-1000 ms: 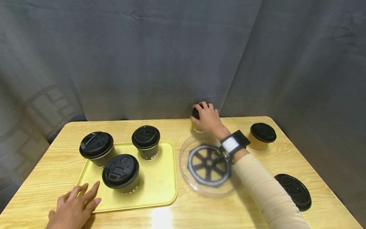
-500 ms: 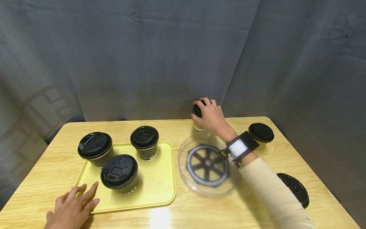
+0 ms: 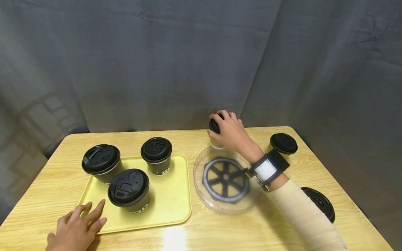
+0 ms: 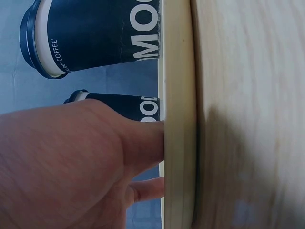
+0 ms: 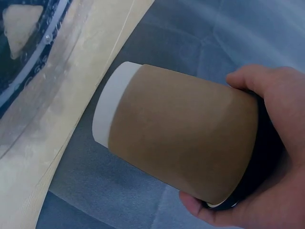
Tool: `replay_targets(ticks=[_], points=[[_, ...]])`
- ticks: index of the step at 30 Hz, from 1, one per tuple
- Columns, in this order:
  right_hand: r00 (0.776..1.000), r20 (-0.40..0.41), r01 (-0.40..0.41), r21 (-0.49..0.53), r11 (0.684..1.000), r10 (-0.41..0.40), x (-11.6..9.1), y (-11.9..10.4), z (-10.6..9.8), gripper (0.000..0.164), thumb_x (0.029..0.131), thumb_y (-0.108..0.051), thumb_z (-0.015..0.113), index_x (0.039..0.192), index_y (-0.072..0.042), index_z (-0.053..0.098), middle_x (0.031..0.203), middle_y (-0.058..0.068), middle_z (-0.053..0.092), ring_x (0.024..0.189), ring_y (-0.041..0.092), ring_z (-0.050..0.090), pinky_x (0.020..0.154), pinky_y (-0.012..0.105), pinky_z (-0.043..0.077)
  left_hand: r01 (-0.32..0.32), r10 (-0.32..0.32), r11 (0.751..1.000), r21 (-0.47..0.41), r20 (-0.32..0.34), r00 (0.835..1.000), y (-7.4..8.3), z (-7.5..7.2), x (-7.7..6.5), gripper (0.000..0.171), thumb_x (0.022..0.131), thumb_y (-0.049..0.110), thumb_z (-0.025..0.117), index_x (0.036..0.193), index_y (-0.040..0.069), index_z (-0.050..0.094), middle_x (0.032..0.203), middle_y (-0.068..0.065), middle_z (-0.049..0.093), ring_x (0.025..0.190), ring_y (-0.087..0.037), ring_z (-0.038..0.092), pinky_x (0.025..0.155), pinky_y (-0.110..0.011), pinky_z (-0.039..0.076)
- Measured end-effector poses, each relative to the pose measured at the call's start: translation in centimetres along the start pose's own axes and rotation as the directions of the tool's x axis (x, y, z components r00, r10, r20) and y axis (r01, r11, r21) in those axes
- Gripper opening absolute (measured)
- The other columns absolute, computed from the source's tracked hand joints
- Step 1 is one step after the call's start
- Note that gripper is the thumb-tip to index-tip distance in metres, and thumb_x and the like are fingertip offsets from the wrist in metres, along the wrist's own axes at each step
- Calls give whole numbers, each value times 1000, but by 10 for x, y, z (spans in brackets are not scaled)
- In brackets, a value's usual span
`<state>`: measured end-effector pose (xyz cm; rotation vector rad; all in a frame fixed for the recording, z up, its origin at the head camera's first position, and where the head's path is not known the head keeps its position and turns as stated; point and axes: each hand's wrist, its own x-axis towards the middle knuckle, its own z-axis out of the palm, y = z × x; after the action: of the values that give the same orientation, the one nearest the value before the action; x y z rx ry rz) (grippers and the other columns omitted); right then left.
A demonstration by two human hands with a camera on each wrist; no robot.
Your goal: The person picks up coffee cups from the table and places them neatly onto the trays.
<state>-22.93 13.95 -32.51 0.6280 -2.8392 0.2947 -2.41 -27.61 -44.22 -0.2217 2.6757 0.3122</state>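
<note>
My right hand point(image 3: 230, 134) grips a brown paper coffee cup point(image 5: 181, 133) from above, fingers around its black lid point(image 3: 214, 126). In the right wrist view the cup's white base looks just off the tabletop. My left hand point(image 3: 75, 226) rests with spread fingers on the near left corner of a yellow tray point(image 3: 169, 209); in the left wrist view the fingers touch its rim. On the tray stand a large lidded black cup point(image 3: 102, 162), another in front of it point(image 3: 129, 190) and a smaller lidded black cup point(image 3: 157, 155) at the back.
A clear round dish point(image 3: 201, 198) with a dark spoked wheel shape sits right of the tray. Behind my right wrist stands another brown cup with a black lid point(image 3: 283, 143). A black lid point(image 3: 318, 202) lies right of my forearm, which partly covers it. A grey curtain point(image 3: 176, 62) hangs behind.
My right hand, holding the brown cup, has come slightly nearer to the dish, and the wrist has shifted right. The left hand has stayed on the tray corner. The whole view has shifted slightly.
</note>
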Motion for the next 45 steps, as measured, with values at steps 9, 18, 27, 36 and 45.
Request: replay_targets(ticks=[9,18,27,36,45], points=[[1000,3,20,10,1000,-20,-20,-4,2,48,93,-45,58,134,-20,54,140,12,49,119,41,48,81,52,47,-41,41,999,15,-24,999,-3,3,2,87,90,78,22,154,18,28,147,-31,32,115,-72,30,76,-86,30],[999,12,45,-3,999,-45,-34,-2,9,53,90,-44,63,134,-16,55,135,14,51,114,41,52,80,53,49,-25,25,1000,8,-9,1000,-1,1,0,89,89,79,22,153,18,28,147,-31,31,115,-72,29,76,-85,32],[998,47,36,1,999,-36,-39,-4,15,55,89,-44,65,136,-18,54,135,14,52,113,40,52,79,52,49,-9,9,1000,7,-7,1000,2,0,-2,88,89,79,22,153,18,29,147,-31,32,114,-71,31,77,-85,32],[997,79,16,16,1000,-17,-44,-6,21,54,89,-43,65,135,-17,53,136,13,50,120,39,50,83,53,50,-24,25,1000,13,-20,1000,0,2,-1,89,89,79,21,153,17,30,145,-31,34,114,-71,31,76,-85,33],[992,127,-8,3,1000,8,-48,-5,23,56,89,-45,62,136,-16,51,135,13,49,114,36,51,80,50,50,-66,67,998,17,-61,996,-3,3,0,84,93,74,24,152,15,31,145,-33,35,115,-70,33,77,-84,32]])
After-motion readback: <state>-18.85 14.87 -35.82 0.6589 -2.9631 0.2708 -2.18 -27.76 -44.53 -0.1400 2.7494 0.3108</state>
